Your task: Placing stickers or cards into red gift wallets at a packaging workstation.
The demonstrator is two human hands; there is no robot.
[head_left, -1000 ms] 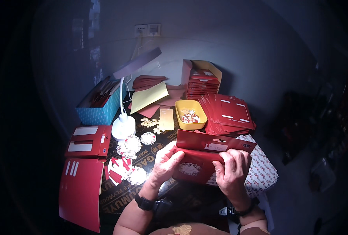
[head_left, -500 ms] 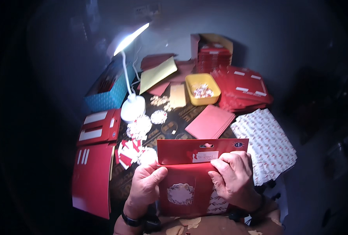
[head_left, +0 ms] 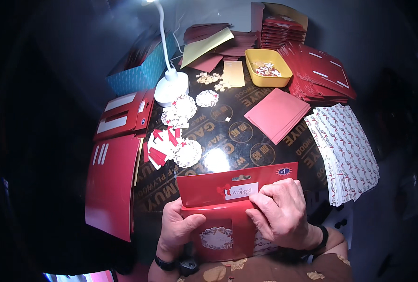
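Close to my body I hold a red card packet (head_left: 218,221) between both hands. It has a folded top flap with a hanging hole, a white label, a wreath-shaped tag and a patterned white piece at its lower right. My left hand (head_left: 178,224) grips the packet's left edge below the flap, thumb lying on the front. My right hand (head_left: 280,211) is closed on the right side, its fingers bent over the flap beside the label. What lies inside the packet is hidden.
Ahead lie round wreath tags (head_left: 188,153), red-and-white strips (head_left: 162,144), pink envelopes (head_left: 278,115) and a yellow tub (head_left: 268,81). Patterned white sheets (head_left: 345,150) and red packets (head_left: 319,70) sit right; red folders (head_left: 110,183), a blue box (head_left: 136,70) and a lamp (head_left: 171,89) stand left.
My view has tipped downward, so the table things sit higher in the picture. Both hands keep hold of the packet, which has tilted slightly.
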